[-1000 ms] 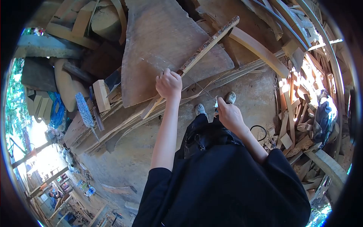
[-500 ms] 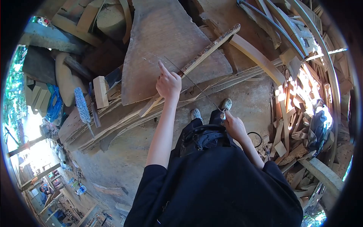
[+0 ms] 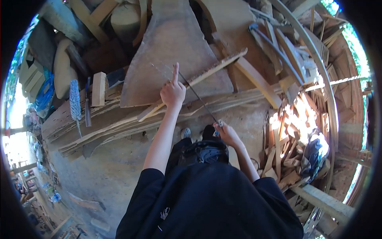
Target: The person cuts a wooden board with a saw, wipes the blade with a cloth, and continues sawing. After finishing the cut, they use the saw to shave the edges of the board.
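My left hand [image 3: 173,93] is above a wide wooden slab [image 3: 163,47], index finger stretched out and the other fingers curled. Whether anything is under the curled fingers is hidden. A narrow wooden strip with a rough edge [image 3: 215,71] lies slanted across the slab, passing beneath my left hand or wrist. Lower right, my right hand [image 3: 227,134] is closed around the near end of a thin dark rod [image 3: 199,97]. The rod crosses over the strip, and its far end is beside my left index finger.
A blue-grey bristly brush [image 3: 74,99], a flat metal tool [image 3: 88,105] and a wooden block [image 3: 98,88] lie at left. A curved piece of wood [image 3: 258,83] touches the strip's right end. Wood scraps [image 3: 282,147] are heaped at right, near a concrete beam [image 3: 324,201].
The view has shifted and turned. My left index finger now points more directly upward in the view. My right hand still holds the rod, and sits lower and more to the left in view.
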Demonstrator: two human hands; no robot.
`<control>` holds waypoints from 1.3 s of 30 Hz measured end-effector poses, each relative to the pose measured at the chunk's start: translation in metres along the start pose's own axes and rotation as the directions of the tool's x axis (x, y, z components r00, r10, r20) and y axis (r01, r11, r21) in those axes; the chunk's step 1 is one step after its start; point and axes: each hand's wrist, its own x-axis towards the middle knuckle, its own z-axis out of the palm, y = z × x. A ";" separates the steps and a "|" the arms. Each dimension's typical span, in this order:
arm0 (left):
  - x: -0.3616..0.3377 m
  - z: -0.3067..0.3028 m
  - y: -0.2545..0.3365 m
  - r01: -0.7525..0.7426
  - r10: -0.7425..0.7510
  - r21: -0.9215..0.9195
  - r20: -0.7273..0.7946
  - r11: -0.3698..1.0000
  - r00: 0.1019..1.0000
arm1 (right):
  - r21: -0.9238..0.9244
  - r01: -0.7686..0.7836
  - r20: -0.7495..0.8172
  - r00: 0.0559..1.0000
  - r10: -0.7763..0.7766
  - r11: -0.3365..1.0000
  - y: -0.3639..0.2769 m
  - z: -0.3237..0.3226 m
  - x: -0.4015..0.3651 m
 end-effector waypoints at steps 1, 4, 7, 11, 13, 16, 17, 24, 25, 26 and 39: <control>0.001 0.002 -0.001 -0.007 0.007 -0.003 -0.013 1.000 1.000 | -0.007 -0.005 -0.010 1.000 0.005 1.000 0.000 0.000 0.000; 0.000 0.004 -0.003 -0.016 0.016 -0.002 -0.028 1.000 0.999 | 0.016 0.042 -0.033 0.999 -0.042 0.999 0.006 0.001 0.004; -0.001 0.002 -0.002 -0.011 0.011 -0.006 -0.035 1.000 0.999 | -0.030 0.102 -0.082 0.991 -0.104 0.994 0.008 -0.007 0.003; -0.002 0.000 -0.001 0.010 -0.011 -0.023 -0.043 1.000 0.999 | -0.068 0.112 -0.074 0.990 -0.117 0.991 0.010 -0.027 -0.001; -0.002 0.000 -0.001 0.011 -0.013 -0.039 -0.052 0.999 0.999 | -0.142 0.076 -0.031 0.996 -0.081 0.987 0.007 -0.031 -0.002; -0.003 -0.004 0.002 0.033 -0.034 -0.031 -0.039 0.999 0.999 | -0.318 0.074 -0.017 0.996 -0.083 0.945 -0.003 -0.032 0.000; -0.002 -0.005 0.003 0.039 -0.040 -0.043 -0.027 0.998 0.999 | -0.295 0.078 -0.034 0.995 -0.093 0.952 0.002 -0.026 0.003; 0.002 -0.003 0.002 0.071 -0.068 -0.060 0.043 0.996 0.997 | -0.228 0.088 -0.032 0.995 -0.098 0.970 0.013 -0.009 0.013; 0.003 -0.003 0.001 0.072 -0.069 -0.069 0.042 0.995 0.997 | -0.214 0.072 -0.048 0.995 -0.085 0.974 0.003 -0.012 0.011; 0.002 -0.002 0.000 0.074 -0.071 -0.077 0.042 0.994 0.997 | -0.199 0.057 -0.063 0.996 -0.070 0.978 -0.007 -0.014 0.006; -0.001 0.002 -0.006 0.073 -0.068 -0.112 0.045 0.991 0.997 | 0.550 -0.030 -0.047 0.997 0.067 0.834 -0.024 -0.022 -0.032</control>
